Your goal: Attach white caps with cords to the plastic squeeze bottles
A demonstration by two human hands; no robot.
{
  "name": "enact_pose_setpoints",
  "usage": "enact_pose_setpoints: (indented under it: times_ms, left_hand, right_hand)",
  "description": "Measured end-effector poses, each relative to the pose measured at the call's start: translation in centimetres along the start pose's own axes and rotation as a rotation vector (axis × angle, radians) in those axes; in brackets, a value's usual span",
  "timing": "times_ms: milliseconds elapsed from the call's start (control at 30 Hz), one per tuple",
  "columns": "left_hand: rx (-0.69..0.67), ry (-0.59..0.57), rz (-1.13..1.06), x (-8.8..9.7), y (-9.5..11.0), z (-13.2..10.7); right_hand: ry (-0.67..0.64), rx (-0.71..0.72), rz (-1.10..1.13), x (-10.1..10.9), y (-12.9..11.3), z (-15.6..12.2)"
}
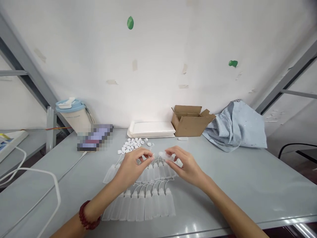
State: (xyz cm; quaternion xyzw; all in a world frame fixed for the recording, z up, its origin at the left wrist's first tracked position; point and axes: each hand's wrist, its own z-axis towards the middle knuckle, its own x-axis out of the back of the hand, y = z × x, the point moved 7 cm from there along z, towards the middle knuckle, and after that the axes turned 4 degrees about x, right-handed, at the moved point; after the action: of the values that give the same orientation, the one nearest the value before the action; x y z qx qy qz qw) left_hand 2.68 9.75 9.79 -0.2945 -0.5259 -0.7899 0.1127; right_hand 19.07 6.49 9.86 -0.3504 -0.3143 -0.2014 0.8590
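My left hand (132,165) hovers over rows of small translucent plastic bottles (146,201) laid flat on the grey table (247,185). Its fingers are pinched together on something small I cannot make out. My right hand (182,163) holds one small translucent bottle (165,155) between thumb and fingers, its tip pointing toward the left hand. The two hands nearly meet above the upper row of bottles. A pile of small white caps (132,145) lies just behind the hands.
A stack of white trays (151,129) and an open cardboard box (189,120) stand at the back by the wall. Light blue cloth (237,127) lies at right. A lidded tub (73,114), a phone (94,138) and white cables (37,172) are at left.
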Motion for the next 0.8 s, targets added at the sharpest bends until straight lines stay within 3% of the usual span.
enact_pose_setpoints:
  times_ms: [167, 433, 800]
  left_hand:
    - [-0.105, 0.038, 0.065, -0.1, 1.2, -0.5]
    - [-0.153, 0.079, 0.102, 0.2, 1.8, -0.9]
    - [-0.306, 0.092, 0.154, -0.2, 2.8, -1.8]
  right_hand:
    - [-0.026, 0.056, 0.016, -1.0, -1.6, -0.3]
    - [-0.076, 0.038, -0.05, -1.8, -1.3, -0.4]
    - [-0.03, 0.069, -0.083, -1.8, -1.6, -0.4]
